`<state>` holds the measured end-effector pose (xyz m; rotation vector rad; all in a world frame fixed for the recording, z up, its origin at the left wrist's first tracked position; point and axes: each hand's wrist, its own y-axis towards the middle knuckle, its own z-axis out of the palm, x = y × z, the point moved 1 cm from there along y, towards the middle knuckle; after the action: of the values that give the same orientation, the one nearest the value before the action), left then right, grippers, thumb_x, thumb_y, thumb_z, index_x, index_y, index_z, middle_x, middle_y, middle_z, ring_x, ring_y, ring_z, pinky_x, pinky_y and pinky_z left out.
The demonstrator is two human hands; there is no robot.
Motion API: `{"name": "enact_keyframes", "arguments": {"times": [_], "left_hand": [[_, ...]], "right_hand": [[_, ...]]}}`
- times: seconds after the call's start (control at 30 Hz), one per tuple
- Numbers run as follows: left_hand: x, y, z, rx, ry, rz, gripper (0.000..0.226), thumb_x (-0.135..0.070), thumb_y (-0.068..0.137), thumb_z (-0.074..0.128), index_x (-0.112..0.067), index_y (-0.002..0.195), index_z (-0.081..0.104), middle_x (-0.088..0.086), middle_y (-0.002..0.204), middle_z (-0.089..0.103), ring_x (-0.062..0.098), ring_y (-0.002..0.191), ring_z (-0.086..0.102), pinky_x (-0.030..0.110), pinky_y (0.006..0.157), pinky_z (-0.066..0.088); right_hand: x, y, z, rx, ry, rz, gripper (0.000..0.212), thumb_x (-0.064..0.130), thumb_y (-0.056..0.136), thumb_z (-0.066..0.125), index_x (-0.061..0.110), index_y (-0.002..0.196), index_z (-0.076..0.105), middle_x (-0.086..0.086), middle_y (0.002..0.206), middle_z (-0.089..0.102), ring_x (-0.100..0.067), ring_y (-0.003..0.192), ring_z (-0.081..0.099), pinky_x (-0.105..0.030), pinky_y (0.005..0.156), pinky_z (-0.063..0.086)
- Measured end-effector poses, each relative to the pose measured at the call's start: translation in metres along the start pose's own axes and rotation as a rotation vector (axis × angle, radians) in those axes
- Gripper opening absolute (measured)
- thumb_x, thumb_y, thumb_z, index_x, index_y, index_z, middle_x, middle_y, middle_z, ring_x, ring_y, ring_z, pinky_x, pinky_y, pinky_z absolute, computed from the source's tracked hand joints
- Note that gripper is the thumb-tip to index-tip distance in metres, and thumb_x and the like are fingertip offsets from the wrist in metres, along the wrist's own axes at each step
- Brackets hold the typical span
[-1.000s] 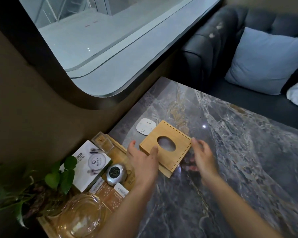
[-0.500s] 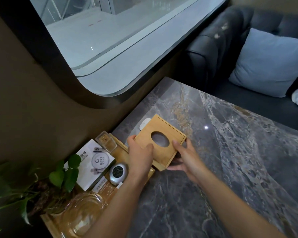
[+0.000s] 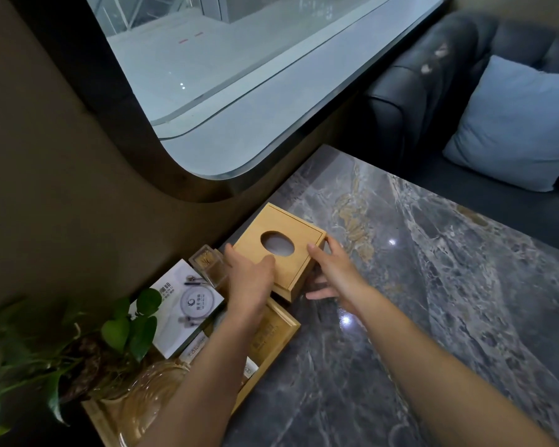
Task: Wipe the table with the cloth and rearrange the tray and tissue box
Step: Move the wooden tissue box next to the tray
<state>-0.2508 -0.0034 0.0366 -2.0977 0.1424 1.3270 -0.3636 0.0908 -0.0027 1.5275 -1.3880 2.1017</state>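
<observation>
Shifted toward the wall beyond the tray (image 3: pixel 276 350), the tissue box (image 3: pixel 283 253) is clasped by left hand (image 3: pixel 250 282) and right hand (image 3: pixel 336 274); no cloth is seen.

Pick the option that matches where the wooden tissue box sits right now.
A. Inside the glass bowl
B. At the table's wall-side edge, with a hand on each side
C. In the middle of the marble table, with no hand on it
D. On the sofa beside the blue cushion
B: the tissue box sits at the marble table's wall-side edge, the left hand and right hand gripping opposite sides.
</observation>
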Motion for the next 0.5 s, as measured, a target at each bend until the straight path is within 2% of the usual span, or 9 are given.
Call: {"name": "enact_keyframes", "arguments": {"times": [0.03,0.07,0.13,0.17,0.23,0.37,0.5], "left_hand": [[0.002,-0.004,0.002,-0.043,0.19,0.104,0.079,-0.026,0.086,0.054,-0.023,0.144,0.0,0.009,0.155,0.006,0.027,0.138,0.02,0.037,0.108,0.026],[0.005,-0.009,0.005,-0.098,0.41,0.239,0.081,-0.033,0.086,0.052,-0.019,0.144,-0.002,0.01,0.156,-0.004,0.028,0.143,0.004,0.04,0.114,0.014],[0.013,-0.016,0.012,-0.144,0.725,0.477,0.083,-0.046,0.087,0.044,-0.01,0.144,-0.005,0.014,0.156,-0.01,0.025,0.143,-0.01,0.038,0.114,-0.004],[0.017,-0.017,0.015,-0.117,0.81,0.518,0.085,-0.051,0.087,0.039,-0.007,0.143,-0.006,0.015,0.155,-0.01,0.025,0.143,-0.012,0.037,0.113,-0.008],[0.025,-0.017,0.019,-0.065,0.904,0.521,0.086,-0.057,0.087,0.032,-0.005,0.143,-0.007,0.017,0.155,-0.01,0.025,0.142,-0.014,0.038,0.114,-0.009],[0.033,-0.007,0.015,-0.092,0.963,0.551,0.077,-0.055,0.091,0.024,-0.008,0.144,-0.007,0.014,0.156,-0.008,0.024,0.142,-0.014,0.038,0.114,-0.01],[0.031,0.008,0.004,-0.138,0.943,0.563,0.068,-0.045,0.093,0.025,-0.009,0.144,-0.002,0.011,0.157,-0.001,0.023,0.143,-0.009,0.035,0.112,-0.009]], "right_hand": [[-0.001,0.0,-0.002,-0.026,0.023,0.003,0.055,0.04,0.089,0.051,0.033,0.138,0.027,-0.007,0.143,0.038,-0.037,0.12,0.046,-0.041,0.056,0.06],[-0.003,-0.001,-0.004,-0.058,0.044,0.002,0.055,0.039,0.09,0.049,0.03,0.14,0.026,-0.009,0.143,0.039,-0.035,0.12,0.048,-0.042,0.059,0.06],[-0.006,-0.003,-0.005,-0.09,0.058,-0.025,0.043,0.034,0.093,0.045,0.023,0.134,0.038,-0.01,0.136,0.048,-0.03,0.117,0.052,-0.042,0.065,0.06],[-0.007,-0.004,-0.003,-0.081,0.054,-0.044,0.036,0.032,0.094,0.043,0.023,0.129,0.045,-0.009,0.132,0.052,-0.028,0.115,0.053,-0.042,0.066,0.059],[-0.007,-0.006,0.002,-0.038,0.046,-0.068,0.031,0.031,0.095,0.042,0.025,0.123,0.052,-0.007,0.125,0.058,-0.025,0.111,0.056,-0.042,0.072,0.058],[-0.004,-0.005,0.009,0.086,0.007,-0.104,0.037,0.034,0.094,0.041,0.026,0.131,0.044,-0.002,0.123,0.06,-0.018,0.112,0.056,-0.042,0.094,0.049],[0.003,0.002,0.026,0.152,-0.037,-0.105,0.043,0.036,0.093,0.043,0.026,0.135,0.038,-0.002,0.13,0.054,-0.019,0.118,0.051,-0.042,0.098,0.046]]}}
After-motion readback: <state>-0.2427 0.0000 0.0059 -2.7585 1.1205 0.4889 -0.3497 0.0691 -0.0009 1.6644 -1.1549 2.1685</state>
